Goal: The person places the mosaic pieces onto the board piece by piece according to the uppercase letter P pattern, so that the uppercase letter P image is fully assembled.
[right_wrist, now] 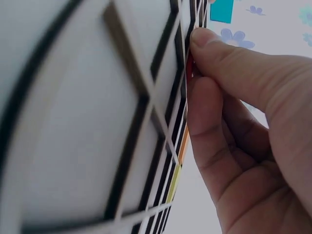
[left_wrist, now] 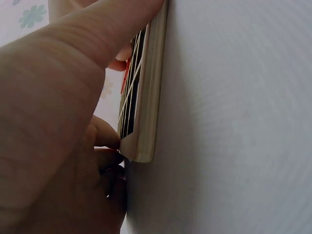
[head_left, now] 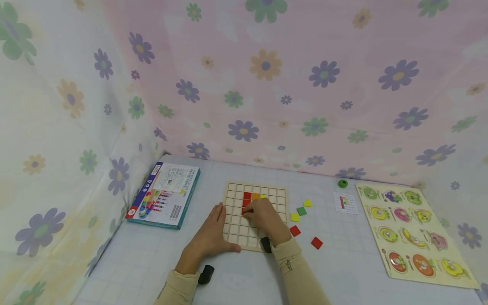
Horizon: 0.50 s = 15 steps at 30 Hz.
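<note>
A wooden grid board (head_left: 237,231) lies on the table, with red tiles (head_left: 247,196), an orange tile (head_left: 256,196) and a yellow tile (head_left: 263,196) in its cells. My right hand (head_left: 264,216) is over the middle of the board. Its thumb and index finger pinch a red tile (right_wrist: 189,68) at the grid, mostly hidden by the fingertips. My left hand (head_left: 211,233) steadies the board at its near left corner. Its fingers lie straight along the left edge, and the thumb (left_wrist: 117,24) stretches along the near edge.
Loose red (head_left: 316,242), yellow (head_left: 295,217) and green (head_left: 301,211) tiles lie right of the board. Beyond them are a pattern card (head_left: 348,209), a green bead-like piece (head_left: 342,183) and a fruit puzzle board (head_left: 413,264). A flat game box (head_left: 167,218) lies at the left.
</note>
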{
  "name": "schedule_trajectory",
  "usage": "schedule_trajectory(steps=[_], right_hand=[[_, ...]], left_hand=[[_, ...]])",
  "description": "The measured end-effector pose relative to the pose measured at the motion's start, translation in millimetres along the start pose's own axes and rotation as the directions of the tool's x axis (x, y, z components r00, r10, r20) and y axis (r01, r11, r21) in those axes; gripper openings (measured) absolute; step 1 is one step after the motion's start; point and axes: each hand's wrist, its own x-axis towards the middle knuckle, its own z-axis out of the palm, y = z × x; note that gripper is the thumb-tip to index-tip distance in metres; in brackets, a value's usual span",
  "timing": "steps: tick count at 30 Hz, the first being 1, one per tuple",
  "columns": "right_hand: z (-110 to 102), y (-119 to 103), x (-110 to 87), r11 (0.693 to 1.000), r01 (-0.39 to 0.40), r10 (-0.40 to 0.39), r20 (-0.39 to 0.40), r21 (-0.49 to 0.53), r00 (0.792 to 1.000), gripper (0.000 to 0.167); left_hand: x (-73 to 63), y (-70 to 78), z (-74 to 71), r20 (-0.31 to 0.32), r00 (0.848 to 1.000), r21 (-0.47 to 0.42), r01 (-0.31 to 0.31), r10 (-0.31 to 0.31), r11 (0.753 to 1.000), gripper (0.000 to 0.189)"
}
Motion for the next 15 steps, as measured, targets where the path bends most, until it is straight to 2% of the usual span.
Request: schedule_trajectory(steps=[8, 15], right_hand=[[1.3, -4.3, 2.6, 0.999, 0.027, -0.027, 0.011, 0.016, 1.000, 0.010], [4.6, 0.8, 0.9, 0.999, 0.038, -0.038, -0.017, 0.020, 0.999, 0.010]], left_hand=[[0.7, 0.3, 0.8, -0.006, 1.000, -0.004, -0.013, 0.013, 1.000, 0.140], [0.6, -1.3, 0.7, -0.013, 1.000, -0.010, -0.015, 0.015, 1.000, 0.140]])
